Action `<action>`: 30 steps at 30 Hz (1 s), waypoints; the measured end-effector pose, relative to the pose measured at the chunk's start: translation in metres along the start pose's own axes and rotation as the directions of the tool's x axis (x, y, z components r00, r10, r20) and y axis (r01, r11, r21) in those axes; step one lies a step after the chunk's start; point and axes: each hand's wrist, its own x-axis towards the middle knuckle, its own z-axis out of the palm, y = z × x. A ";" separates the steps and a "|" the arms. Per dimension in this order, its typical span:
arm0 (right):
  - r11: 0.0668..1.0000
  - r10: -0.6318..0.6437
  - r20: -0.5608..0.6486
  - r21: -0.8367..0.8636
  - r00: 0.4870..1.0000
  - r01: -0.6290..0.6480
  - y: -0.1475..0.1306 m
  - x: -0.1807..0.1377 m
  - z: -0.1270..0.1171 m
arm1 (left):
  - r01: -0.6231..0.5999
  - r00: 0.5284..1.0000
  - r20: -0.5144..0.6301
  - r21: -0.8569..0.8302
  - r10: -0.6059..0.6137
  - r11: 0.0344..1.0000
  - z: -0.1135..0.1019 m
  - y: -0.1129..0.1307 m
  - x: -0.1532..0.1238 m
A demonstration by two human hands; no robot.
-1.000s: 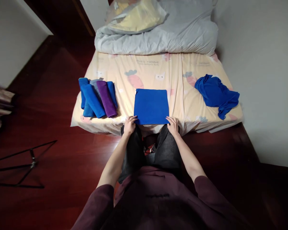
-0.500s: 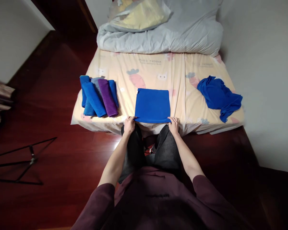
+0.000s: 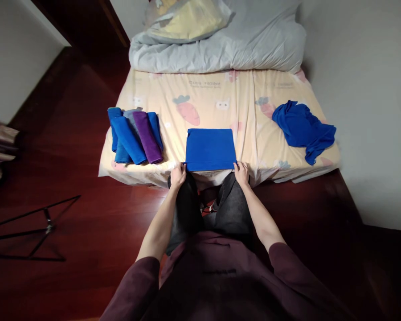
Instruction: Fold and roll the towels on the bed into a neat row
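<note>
A folded blue towel (image 3: 210,149) lies flat at the front edge of the bed, with a small white tag at its far left corner. My left hand (image 3: 178,175) pinches its near left corner. At the near right corner, my right hand (image 3: 241,173) is closed on the cloth in the same way. The near edge runs straight between both hands. Left of it lie several rolled towels, among them a purple roll (image 3: 147,137) and a blue roll (image 3: 129,140). Over on the right is a crumpled blue cloth (image 3: 302,129).
The bed wears a cream sheet (image 3: 167,93) printed with carrots. A grey quilt (image 3: 220,51) and a yellow pillow (image 3: 195,20) are heaped at its far side. Black tripod legs (image 3: 30,232) stand on the dark red floor at left. A wall (image 3: 364,111) borders the right.
The towel is shorter from front to back: its far edge sits nearer to me, with the near edge still between my hands. The whole view has shifted slightly.
</note>
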 end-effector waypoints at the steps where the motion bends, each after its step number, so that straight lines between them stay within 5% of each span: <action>1: 1.000 0.013 -0.001 0.002 1.000 -0.013 0.001 0.000 0.001 | 0.011 1.000 0.006 0.000 -0.011 1.000 0.000 0.000 0.000; 30: 0.993 0.097 -0.039 -0.069 0.995 -0.100 -0.006 0.002 0.003 | 0.024 0.999 -0.037 0.022 -0.023 0.999 0.001 0.003 0.001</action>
